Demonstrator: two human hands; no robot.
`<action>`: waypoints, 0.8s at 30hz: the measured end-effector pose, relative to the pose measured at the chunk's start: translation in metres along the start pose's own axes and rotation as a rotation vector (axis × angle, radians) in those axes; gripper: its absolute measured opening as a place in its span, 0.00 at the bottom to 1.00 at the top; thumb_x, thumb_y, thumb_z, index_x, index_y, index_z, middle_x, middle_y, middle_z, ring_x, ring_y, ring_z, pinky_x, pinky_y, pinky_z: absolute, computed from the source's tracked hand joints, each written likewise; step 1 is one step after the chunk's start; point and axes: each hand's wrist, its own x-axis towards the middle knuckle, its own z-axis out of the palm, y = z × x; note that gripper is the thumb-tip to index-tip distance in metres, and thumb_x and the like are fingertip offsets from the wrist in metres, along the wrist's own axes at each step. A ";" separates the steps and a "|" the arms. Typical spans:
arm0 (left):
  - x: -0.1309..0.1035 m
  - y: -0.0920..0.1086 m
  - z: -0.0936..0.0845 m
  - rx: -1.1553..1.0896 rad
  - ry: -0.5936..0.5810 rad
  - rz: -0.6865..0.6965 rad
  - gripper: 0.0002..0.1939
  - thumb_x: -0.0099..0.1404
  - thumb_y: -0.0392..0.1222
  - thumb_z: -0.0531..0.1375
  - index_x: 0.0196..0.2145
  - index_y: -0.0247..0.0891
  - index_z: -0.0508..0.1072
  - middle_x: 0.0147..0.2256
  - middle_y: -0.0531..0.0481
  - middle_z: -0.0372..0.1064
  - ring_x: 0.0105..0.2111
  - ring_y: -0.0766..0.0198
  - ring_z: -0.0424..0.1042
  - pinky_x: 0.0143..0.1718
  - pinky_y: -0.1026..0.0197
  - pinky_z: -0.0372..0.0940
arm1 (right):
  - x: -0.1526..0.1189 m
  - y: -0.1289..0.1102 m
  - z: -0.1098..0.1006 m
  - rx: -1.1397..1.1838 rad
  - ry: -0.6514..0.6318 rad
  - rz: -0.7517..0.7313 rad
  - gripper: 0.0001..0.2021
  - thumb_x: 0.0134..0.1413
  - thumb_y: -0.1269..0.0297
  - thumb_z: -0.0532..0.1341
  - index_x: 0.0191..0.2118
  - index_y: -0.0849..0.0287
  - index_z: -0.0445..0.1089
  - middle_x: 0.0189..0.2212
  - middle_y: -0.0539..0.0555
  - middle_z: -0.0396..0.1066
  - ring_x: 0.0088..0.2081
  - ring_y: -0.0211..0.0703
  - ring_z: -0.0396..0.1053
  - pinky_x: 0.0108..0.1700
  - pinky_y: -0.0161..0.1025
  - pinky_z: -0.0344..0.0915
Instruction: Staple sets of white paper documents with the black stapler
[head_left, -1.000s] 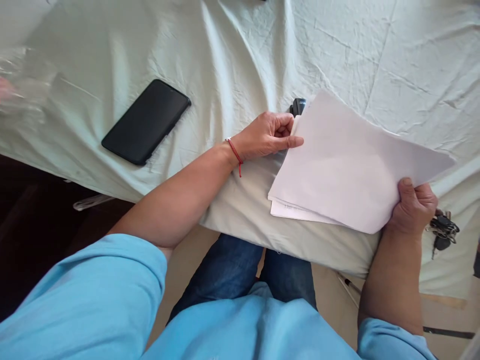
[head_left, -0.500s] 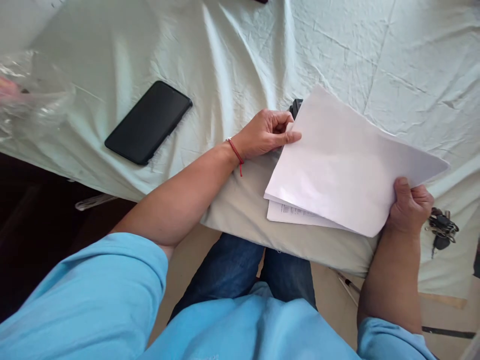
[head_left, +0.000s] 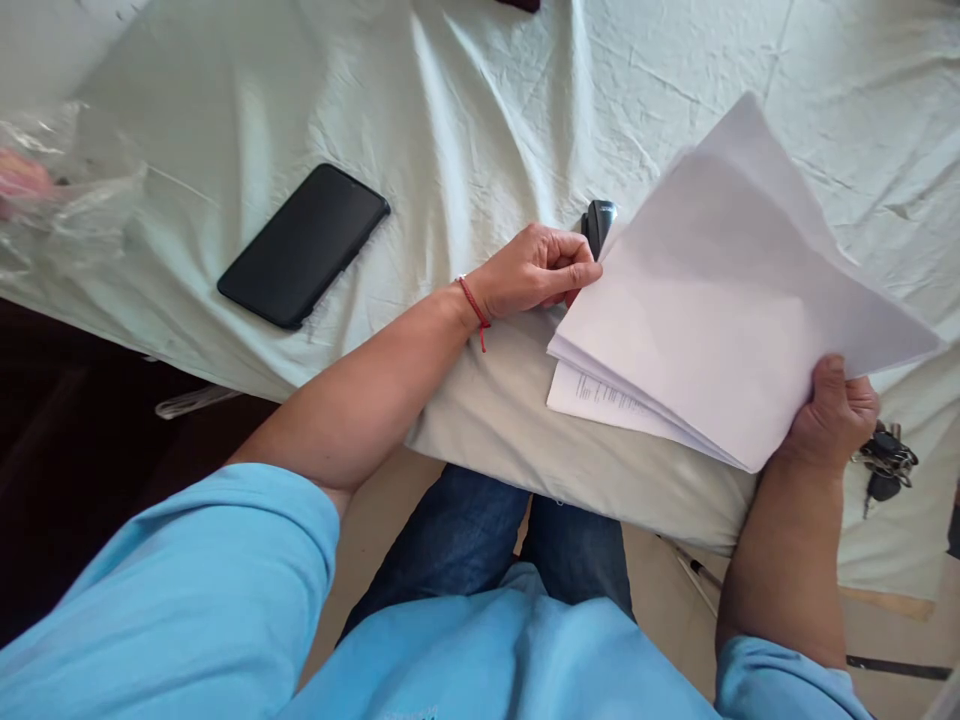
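Several sheets of white paper (head_left: 690,300) are lifted at a tilt over the cloth, blank sides up. My right hand (head_left: 832,415) is closed on their lower right edge, thumb on top. Beneath them a sheet with printed lines (head_left: 611,395) pokes out at the lower left. My left hand (head_left: 540,265), a red cord at its wrist, pinches at the left edge of the papers with thumb and curled fingers; which sheets it grips is hidden. Just beyond these fingers lies a small black object (head_left: 599,225), perhaps a stapler, partly covered.
A black phone (head_left: 304,245) lies on the pale green cloth (head_left: 465,120) to the left. Clear plastic wrapping (head_left: 75,200) is at the far left. A bunch of keys (head_left: 887,465) sits beside my right hand. The table's front edge runs above my legs.
My right hand has moved slightly right, and the upper sheets have swung up and right, fanning apart. More of the black object shows. My left hand has barely moved.
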 end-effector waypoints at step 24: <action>-0.001 0.001 -0.002 -0.066 -0.093 -0.015 0.12 0.68 0.42 0.79 0.37 0.38 0.81 0.30 0.53 0.75 0.30 0.67 0.70 0.32 0.61 0.65 | 0.020 0.019 -0.017 0.034 0.010 -0.005 0.32 0.38 0.29 0.87 0.34 0.51 0.83 0.42 0.57 0.88 0.66 0.64 0.84 0.84 0.65 0.73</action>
